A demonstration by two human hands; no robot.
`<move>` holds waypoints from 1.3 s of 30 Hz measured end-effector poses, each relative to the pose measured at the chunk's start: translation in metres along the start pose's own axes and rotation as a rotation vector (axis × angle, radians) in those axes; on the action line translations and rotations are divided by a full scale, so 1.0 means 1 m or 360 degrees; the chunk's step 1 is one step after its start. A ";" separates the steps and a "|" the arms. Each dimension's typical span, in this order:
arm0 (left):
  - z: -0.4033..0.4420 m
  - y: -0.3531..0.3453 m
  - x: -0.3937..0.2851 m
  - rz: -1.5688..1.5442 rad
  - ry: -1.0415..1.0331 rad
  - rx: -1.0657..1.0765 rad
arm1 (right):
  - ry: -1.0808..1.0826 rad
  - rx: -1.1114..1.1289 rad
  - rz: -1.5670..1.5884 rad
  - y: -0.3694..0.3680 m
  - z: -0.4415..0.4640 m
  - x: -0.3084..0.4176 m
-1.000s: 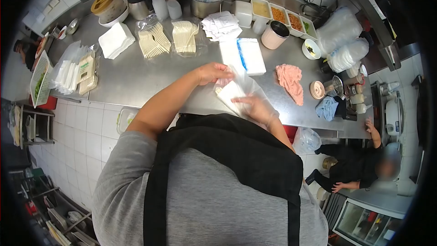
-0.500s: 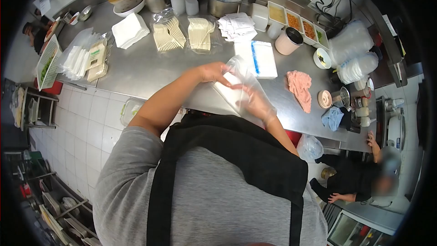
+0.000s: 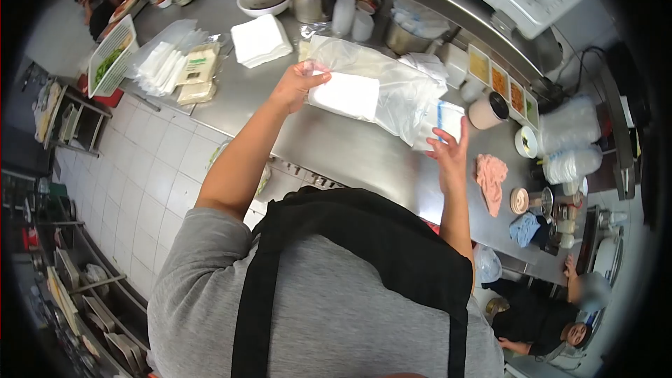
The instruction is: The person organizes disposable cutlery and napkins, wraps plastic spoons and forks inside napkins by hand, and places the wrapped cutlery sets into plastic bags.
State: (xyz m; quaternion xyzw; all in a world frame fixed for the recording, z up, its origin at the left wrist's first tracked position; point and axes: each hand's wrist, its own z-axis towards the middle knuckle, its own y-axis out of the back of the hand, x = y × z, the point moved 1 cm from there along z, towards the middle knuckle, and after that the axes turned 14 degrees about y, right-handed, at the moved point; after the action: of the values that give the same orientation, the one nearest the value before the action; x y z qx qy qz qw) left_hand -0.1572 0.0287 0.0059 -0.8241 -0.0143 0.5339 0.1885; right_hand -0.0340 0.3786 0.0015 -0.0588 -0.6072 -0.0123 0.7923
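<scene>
Over the steel counter a long clear plastic bag (image 3: 409, 94) is stretched out sideways, with a white stack of napkins (image 3: 346, 96) inside its left part. My left hand (image 3: 299, 87) is closed on the bag's left end, thumb pressed over the corner of the stack. At the bag's right end is my right hand (image 3: 450, 154), its fingers apart and raised; whether the fingertips touch the plastic is hard to see. Just behind that hand lies a white pack with a blue stripe (image 3: 453, 113), partly covered by the bag and fingers.
White napkins (image 3: 260, 40) and bagged packs (image 3: 197, 70) lie at the left. A pink cloth (image 3: 491, 178), a blue cloth (image 3: 523, 229) and a lidded pink container (image 3: 488, 110) stand right. Food trays (image 3: 498, 82) line the back. A co-worker (image 3: 539, 308) is at the lower right.
My hands have moved apart, the left one leftward and the right one rightward. The bag, earlier bunched around my right hand, is now spread out, and my right hand is outside it.
</scene>
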 end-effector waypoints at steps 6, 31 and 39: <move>-0.034 0.065 0.001 0.0465 -0.0213 -0.0341 | 0.0069 0.0080 0.0537 -0.142 0.018 -0.025; -0.064 0.465 -0.115 0.0035 -0.0422 -0.2124 | 0.0644 0.0276 -0.1148 -0.251 -0.001 -0.087; -0.057 0.379 -0.104 0.2350 -0.0307 -0.2310 | 0.0645 0.0218 -0.1289 -0.249 -0.002 -0.097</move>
State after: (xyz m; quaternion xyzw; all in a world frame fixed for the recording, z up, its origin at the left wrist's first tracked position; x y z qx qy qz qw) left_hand -0.2187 -0.3639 -0.0062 -0.4970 0.1608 0.4431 -0.7286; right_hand -0.0807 0.1257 -0.0731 0.2395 -0.4133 -0.2922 0.8285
